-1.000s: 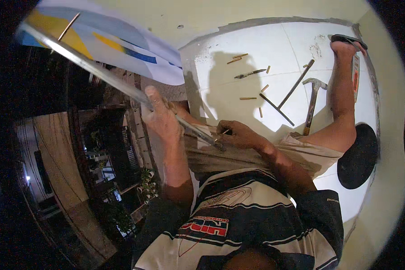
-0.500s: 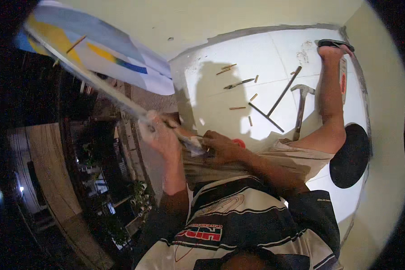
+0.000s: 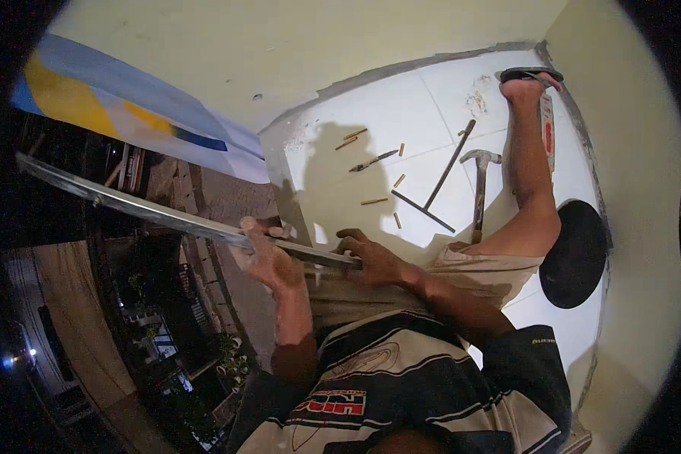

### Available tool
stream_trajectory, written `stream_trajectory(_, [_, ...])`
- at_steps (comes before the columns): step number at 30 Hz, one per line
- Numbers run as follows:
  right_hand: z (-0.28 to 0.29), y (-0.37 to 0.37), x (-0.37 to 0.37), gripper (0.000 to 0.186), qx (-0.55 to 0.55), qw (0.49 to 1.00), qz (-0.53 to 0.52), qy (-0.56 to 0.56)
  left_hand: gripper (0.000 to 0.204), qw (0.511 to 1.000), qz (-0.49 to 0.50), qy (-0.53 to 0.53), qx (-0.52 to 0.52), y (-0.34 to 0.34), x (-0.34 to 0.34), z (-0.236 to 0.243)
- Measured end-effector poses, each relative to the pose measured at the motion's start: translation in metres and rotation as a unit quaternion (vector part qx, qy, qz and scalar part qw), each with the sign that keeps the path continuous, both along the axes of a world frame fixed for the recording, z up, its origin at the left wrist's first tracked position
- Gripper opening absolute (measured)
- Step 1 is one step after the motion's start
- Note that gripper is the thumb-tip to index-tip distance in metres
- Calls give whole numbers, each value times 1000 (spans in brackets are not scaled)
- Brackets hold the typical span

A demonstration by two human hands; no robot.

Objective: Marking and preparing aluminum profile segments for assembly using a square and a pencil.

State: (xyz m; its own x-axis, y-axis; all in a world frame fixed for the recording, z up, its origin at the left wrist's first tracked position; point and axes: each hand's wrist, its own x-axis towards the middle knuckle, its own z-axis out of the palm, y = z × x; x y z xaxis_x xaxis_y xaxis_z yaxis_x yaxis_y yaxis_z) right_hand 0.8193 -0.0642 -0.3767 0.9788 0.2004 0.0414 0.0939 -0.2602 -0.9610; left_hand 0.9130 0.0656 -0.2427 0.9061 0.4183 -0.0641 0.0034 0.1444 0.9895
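A long, thin metal bar (image 3: pixel 159 218) runs from the far left down to my lap, slanting slightly. My left hand (image 3: pixel 271 261) is wrapped round it near its lower part, with the thumb and fingers along its edge. At the bar's right end, my right hand (image 3: pixel 374 259) grips it with bent fingers. On the white tiles beyond my hands lie a T-shaped dark metal rod (image 3: pixel 440 181), a claw hammer (image 3: pixel 480 189) and a slim pointed tool (image 3: pixel 373 160). Around them are several short brownish sticks (image 3: pixel 374 201).
A black round seat or pad (image 3: pixel 574 254) lies at the right, beside my bent leg (image 3: pixel 533 159). A long grey-and-red tool (image 3: pixel 548 136) rests behind the leg. Walls close off the far and right sides. A blue, white and yellow banner (image 3: pixel 151 113) hangs at left over a dark drop outside.
The bar's far left end has swung downward, and the bar now lies flatter. A red round thing seen by my right hand is out of sight. The view has shifted slightly.
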Motion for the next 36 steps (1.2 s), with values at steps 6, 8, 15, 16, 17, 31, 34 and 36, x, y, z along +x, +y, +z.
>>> stream_trajectory(6, [11, -50, -31, 53, -62, 991, 12, 115, 42, 999, 29, 12, 7, -11, -11, -37])
stream_trajectory(8, [24, -67, -35, 55, -122, 980, 42, 151, 46, 993, -50, 2, 103, 14, -28, -64])
stream_trajectory(15, [77, -154, -77, 66, -246, 940, 113, 205, 85, 916, -208, 256, 227, 97, -125, -187])
stream_trajectory(16, [74, -167, -85, 67, -221, 953, 111, 173, 85, 913, -218, 259, 227, 76, -128, -168])
stream_trajectory(17, [84, -180, -86, 70, -252, 922, 156, 249, 78, 912, -231, 317, 121, 40, -129, -121])
stream_trajectory(31, [125, -212, -112, 44, -393, 876, 157, 232, 45, 784, -383, 387, -298, 15, -149, -85])
stream_trajectory(34, [129, -215, -107, 38, -378, 883, 154, 232, 44, 757, -355, 461, -297, 12, -136, -81])
stream_trajectory(36, [119, -219, -108, 33, -383, 888, 156, 200, 46, 672, -467, 526, -231, 9, -126, -72])
